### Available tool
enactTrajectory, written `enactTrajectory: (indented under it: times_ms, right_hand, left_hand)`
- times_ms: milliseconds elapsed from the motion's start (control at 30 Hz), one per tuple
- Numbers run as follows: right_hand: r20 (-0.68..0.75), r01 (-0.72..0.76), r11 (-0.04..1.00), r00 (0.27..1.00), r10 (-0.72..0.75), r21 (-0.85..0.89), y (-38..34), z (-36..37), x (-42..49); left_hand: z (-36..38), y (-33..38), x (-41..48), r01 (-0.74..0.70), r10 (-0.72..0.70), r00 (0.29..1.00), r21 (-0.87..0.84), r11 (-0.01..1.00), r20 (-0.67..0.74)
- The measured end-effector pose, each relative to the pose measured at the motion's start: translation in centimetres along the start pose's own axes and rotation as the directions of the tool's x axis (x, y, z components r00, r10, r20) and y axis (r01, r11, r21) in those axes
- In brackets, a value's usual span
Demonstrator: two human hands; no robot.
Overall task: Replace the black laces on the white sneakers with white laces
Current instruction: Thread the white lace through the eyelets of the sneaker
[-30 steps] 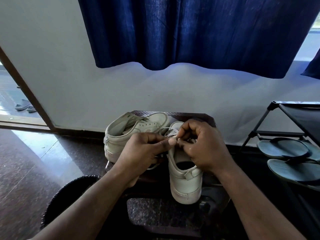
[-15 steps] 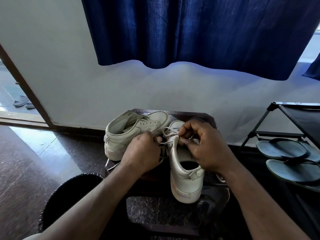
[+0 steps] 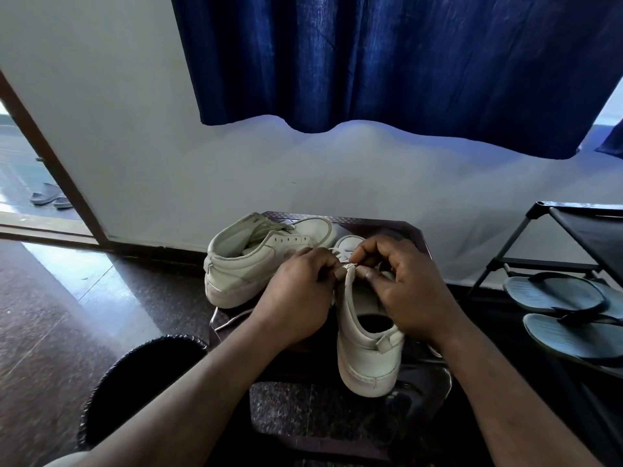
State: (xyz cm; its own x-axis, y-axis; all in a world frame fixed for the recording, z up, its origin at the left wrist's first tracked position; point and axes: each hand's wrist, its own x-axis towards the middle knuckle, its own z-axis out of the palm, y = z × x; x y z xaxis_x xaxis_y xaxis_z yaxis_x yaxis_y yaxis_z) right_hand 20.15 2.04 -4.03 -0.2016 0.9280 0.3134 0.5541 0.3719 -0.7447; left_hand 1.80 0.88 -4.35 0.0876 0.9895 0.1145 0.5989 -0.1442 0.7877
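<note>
The white lace (image 3: 341,253) runs through the near sneaker (image 3: 367,358), which stands heel-first at the bench's (image 3: 387,227) front right. The left hand (image 3: 296,298) and right hand (image 3: 408,294) pinch it with curled fingers (image 3: 367,274) (thumbs nearly meeting). The second sneaker (image 3: 256,264) sits at the back-left corner.

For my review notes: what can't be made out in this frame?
- Head view, near sneaker: eyelets hidden under the left hand and right hand.
- White lace: working end buried between the fingers.
- Blue sandals: cut off by the right edge.
- Footwear beyond the doorway: too small to identify.
</note>
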Motion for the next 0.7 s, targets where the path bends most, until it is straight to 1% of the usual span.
enactTrajectory:
  times_ms: [67,100,133,167,200,233,267,300,367,400,433,500,567,633,667,700]
  right_hand:
    - [-0.007,-0.025,0.999,1.000,0.025,0.037,0.2,-0.1,0.1]
    - [-0.011,-0.040,0.995,0.999,0.041,0.090,0.2,-0.2,0.1]
    - [-0.017,-0.054,0.982,0.998,0.058,0.183,0.1,-0.3,0.1]
    - [-0.024,-0.067,0.948,0.997,0.078,0.311,-0.1,-0.5,0.2]
    - [-0.031,-0.077,0.896,0.994,0.100,0.438,-0.4,-0.8,0.3]
    - [-0.041,-0.080,0.838,0.992,0.121,0.540,-0.5,-1.2,0.4]
    - [-0.050,-0.079,0.794,0.989,0.136,0.603,-0.6,-1.6,0.5]
    - [-0.054,-0.074,0.768,0.989,0.141,0.637,-0.6,-1.9,0.6]
    - [-0.055,-0.070,0.735,0.988,0.144,0.674,-0.7,-2.2,0.7]
    - [-0.050,-0.071,0.720,0.988,0.145,0.690,-0.8,-2.1,0.7]
    - [-0.039,-0.078,0.708,0.988,0.147,0.702,-0.9,-2.0,0.7]
    - [-0.028,-0.083,0.700,0.989,0.145,0.709,-1.1,-1.8,0.7]
    - [-0.021,-0.086,0.699,0.989,0.143,0.710,-1.0,-1.6,0.7]
    - [-0.020,-0.088,0.692,0.989,0.146,0.717,-0.9,-1.4,0.8]
    - [-0.016,-0.089,0.676,0.989,0.148,0.732,-0.9,-1.4,0.8]
    - [-0.009,-0.093,0.648,0.988,0.153,0.756,-1.0,-1.4,0.8]
  left_hand:
    - [-0.6,0.1,-0.1,0.004,-0.009,1.000,0.246,0.969,0.020]
    - [-0.9,0.0,-0.3,0.030,-0.050,0.998,0.376,0.926,0.042]
    - [-1.2,-0.1,-0.5,0.059,-0.098,0.994,0.488,0.871,0.055]
    - [-1.5,-0.3,-0.8,0.077,-0.137,0.988,0.565,0.821,0.065]
    - [-1.7,-0.6,-1.0,0.080,-0.154,0.985,0.609,0.789,0.071]
    - [-1.9,-0.8,-1.0,0.067,-0.141,0.988,0.621,0.781,0.070]
    - [-2.0,-1.0,-0.9,0.042,-0.103,0.992,0.598,0.800,0.068]
    - [-2.0,-1.1,-0.8,0.012,-0.052,0.997,0.527,0.850,0.062]
    - [-1.9,-1.0,-0.4,-0.039,0.025,0.998,0.293,0.955,0.052]
    - [-1.8,-0.7,-0.3,-0.056,0.048,0.998,0.174,0.983,0.050]
    - [-1.6,-0.4,-0.3,-0.071,0.067,0.997,0.079,0.994,0.047]
    - [-1.1,0.0,-0.5,-0.066,0.067,0.997,-0.022,0.998,0.048]
    - [-0.5,0.2,-0.5,-0.020,0.025,0.998,-0.074,0.997,0.062]
    - [-0.3,0.2,-0.3,0.010,-0.006,0.998,-0.067,0.998,0.066]
    - [-0.4,0.1,-0.1,0.012,-0.011,0.998,-0.014,1.000,0.066]
    - [-0.7,0.0,-0.1,0.012,-0.019,0.997,0.088,0.996,0.070]
